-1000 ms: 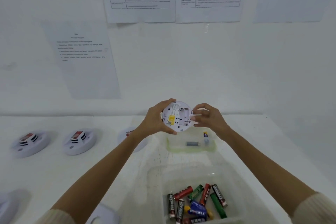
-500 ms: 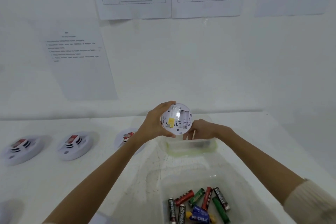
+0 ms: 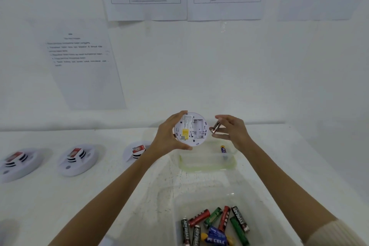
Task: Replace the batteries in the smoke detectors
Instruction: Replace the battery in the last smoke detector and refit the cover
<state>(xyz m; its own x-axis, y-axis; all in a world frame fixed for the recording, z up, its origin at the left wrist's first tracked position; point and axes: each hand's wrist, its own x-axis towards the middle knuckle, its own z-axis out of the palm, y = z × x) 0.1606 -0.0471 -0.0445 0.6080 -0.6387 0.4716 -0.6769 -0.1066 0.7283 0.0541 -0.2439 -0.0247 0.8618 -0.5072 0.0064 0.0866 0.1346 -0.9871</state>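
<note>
Left hand: the left hand (image 3: 169, 136) is gripping a smoke detector (image 3: 191, 129) by its rim, thumb below and fingers over the top, and holding it up above the desk's (image 3: 60, 195) far edge with its back facing the camera.

Battery bay: the battery bay (image 3: 198, 129) is lying open and looking empty.

Right hand: the right hand (image 3: 233, 132) is pinching a dark battery (image 3: 216, 127) between thumb and fingertips, just beside the detector's right rim and not touching it.

Step in hand: the cell is likely heading for the bay, though whether it is fresh or spent cannot be told.

Tubs: a small clear tub (image 3: 207, 168) is sitting under the hands near the far edge, holding one loose cell (image 3: 223, 150). A larger tub (image 3: 199, 191) at the near edge is holding a heap of batteries (image 3: 215, 225).

Waiting: three more detectors (image 3: 77, 159) are sitting face up in a row toward the desk's left edge.

What could go wrong: the light fingertip pinch is risking a drop into the tub below, mixing cells. Pressing the cell in reversed is a risk, since the polarity marks are too small to read. Pushing against a one-handed grip is risking a twisted or dropped detector.
</note>
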